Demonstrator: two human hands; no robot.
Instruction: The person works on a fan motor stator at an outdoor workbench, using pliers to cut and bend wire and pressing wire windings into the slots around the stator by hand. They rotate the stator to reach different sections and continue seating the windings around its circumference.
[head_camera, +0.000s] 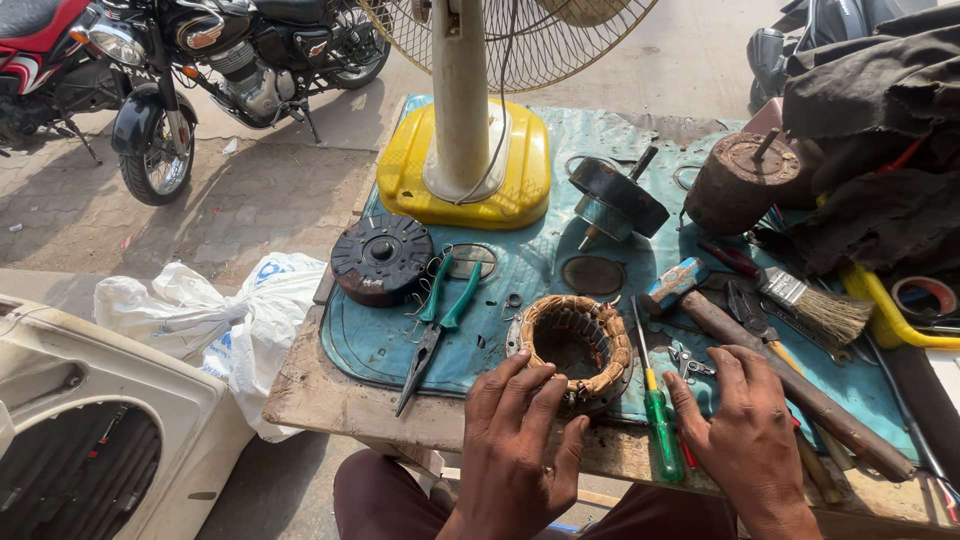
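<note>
My left hand (520, 440) rests at the near edge of the bench, its fingertips touching the near rim of a ring-shaped motor stator with copper windings (580, 342). My right hand (745, 430) lies flat and spread on the bench just right of a green-handled screwdriver (655, 415). Its fingertips are near a small metal clip (690, 365) and a hammer with a wooden handle (770, 375). Neither hand grips anything.
Green-handled long-nose pliers (438, 320), a black round motor cover (382, 258), a rotor on a shaft (615, 200), a rusty cylinder (742, 180) and a paintbrush (815, 305) lie on the teal mat (370, 340). A yellow fan base (465, 160) stands behind. White bags (225, 315) and a motorcycle (200, 60) are at left.
</note>
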